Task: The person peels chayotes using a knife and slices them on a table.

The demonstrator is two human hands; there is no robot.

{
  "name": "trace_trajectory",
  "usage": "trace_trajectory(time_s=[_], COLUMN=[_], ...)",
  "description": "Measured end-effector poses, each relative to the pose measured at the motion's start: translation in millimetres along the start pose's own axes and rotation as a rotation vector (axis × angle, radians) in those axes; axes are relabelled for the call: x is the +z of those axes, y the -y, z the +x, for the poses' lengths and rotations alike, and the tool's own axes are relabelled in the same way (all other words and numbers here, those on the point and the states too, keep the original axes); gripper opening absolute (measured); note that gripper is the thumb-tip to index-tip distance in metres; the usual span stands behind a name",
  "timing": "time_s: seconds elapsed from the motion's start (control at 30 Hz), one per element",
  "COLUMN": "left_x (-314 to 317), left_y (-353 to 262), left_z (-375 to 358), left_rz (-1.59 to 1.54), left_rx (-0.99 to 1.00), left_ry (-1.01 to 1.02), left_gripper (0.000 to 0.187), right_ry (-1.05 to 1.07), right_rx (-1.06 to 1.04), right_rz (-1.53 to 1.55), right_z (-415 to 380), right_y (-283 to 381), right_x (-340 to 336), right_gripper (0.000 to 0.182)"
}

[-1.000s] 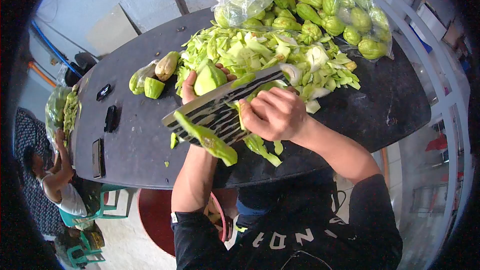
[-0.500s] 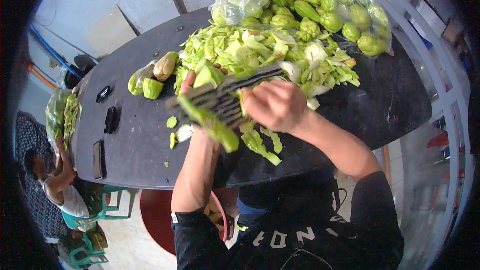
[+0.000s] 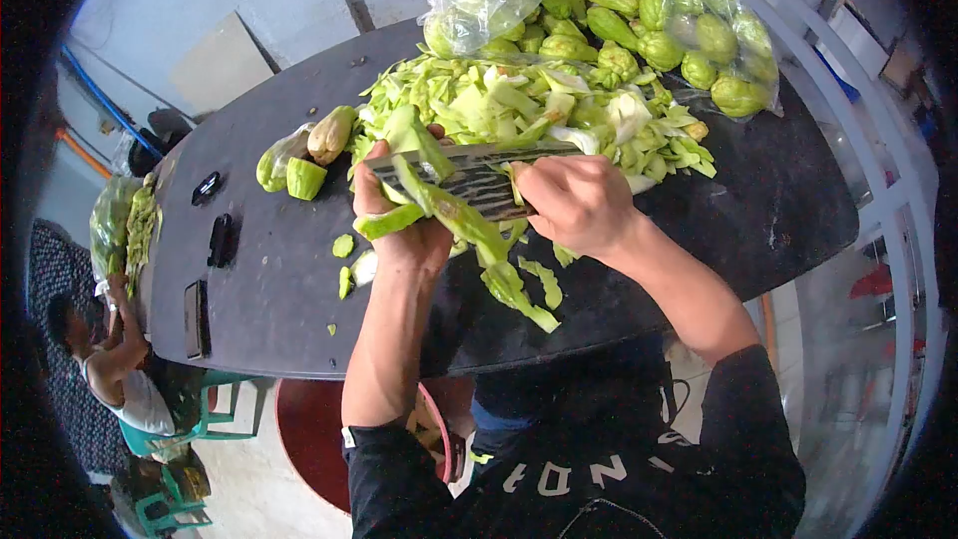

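My left hand [image 3: 399, 240] is closed around a pale green, partly peeled chayote [image 3: 407, 130]. My right hand [image 3: 579, 202] grips a broad knife [image 3: 474, 188] with a dark, wavy-striped blade. The blade lies across the chayote, its tip end by my left thumb. A long strip of green peel [image 3: 464, 220] hangs over the blade toward the tabletop. More peel strips [image 3: 519, 291] lie below the knife. Just behind my hands spreads a large heap of cut chayote pieces [image 3: 489, 90]. My palm hides part of the held chayote.
A clear plastic bag of whole chayotes [image 3: 639, 15] is at the table's far side. Several chayotes [image 3: 329, 135], black objects [image 3: 220, 240] and a phone-like slab [image 3: 196, 319] lie on the dark table [image 3: 269, 289]. A person [image 3: 125, 369] sits at left; a red tub [image 3: 309, 439] stands below.
The knife has gone from a motion blur to a sharp view, its blade now more level across the chayote. The peel strip has shifted right and hangs along the blade.
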State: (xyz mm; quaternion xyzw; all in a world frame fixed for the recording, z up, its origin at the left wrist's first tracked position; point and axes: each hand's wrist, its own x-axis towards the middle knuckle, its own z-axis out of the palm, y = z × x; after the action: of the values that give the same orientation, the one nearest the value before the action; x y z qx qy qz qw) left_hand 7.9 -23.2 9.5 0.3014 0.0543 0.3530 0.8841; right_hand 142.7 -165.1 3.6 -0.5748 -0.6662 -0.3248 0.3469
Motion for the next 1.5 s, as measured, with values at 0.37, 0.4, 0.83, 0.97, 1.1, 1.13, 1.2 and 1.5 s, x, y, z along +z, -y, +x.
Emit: trace_trajectory(time_s=[0.37, 0.4, 0.83, 0.97, 1.1, 1.13, 1.2, 1.5], left_x=[1, 1, -15, -12, -20, -21, -20, -1], left_y=[3, 3, 2, 4, 5, 5, 5, 2], left_z=[3, 4, 14, 11, 15, 16, 15, 4], left_rz=[-0.024, -0.084, -0.22, -0.304, -0.254, -0.277, -0.299, -0.073], left_rx=[-0.064, -0.078, -0.231, -0.24, -0.2, -0.207, -0.215, -0.133], left_ry=[0.158, 0.102, 0.095, 0.055, 0.048, 0.058, 0.067, -0.124], left_gripper=[0.043, 0.043, 0.045, 0.046, 0.046, 0.046, 0.046, 0.047], right_ry=[0.152, 0.152, -0.036, -0.046, -0.042, -0.042, -0.054, 0.0], right_rx=[0.346, 0.364, -0.195, -0.215, -0.215, -0.215, -0.198, -0.073], right_rz=[-0.078, -0.076, -0.149, -0.156, -0.159, -0.159, -0.162, -0.078], right_z=[-12, -11, 1, 0, 0, 0, 2, -6], right_y=[-35, -32, 18, 18, 18, 18, 18, -2], right_x=[9, 7, 10, 11, 10, 10, 9, 13], right_gripper=[0.027, 0.027, 0.011, 0.011, 0.012, 0.012, 0.012, 0.017])
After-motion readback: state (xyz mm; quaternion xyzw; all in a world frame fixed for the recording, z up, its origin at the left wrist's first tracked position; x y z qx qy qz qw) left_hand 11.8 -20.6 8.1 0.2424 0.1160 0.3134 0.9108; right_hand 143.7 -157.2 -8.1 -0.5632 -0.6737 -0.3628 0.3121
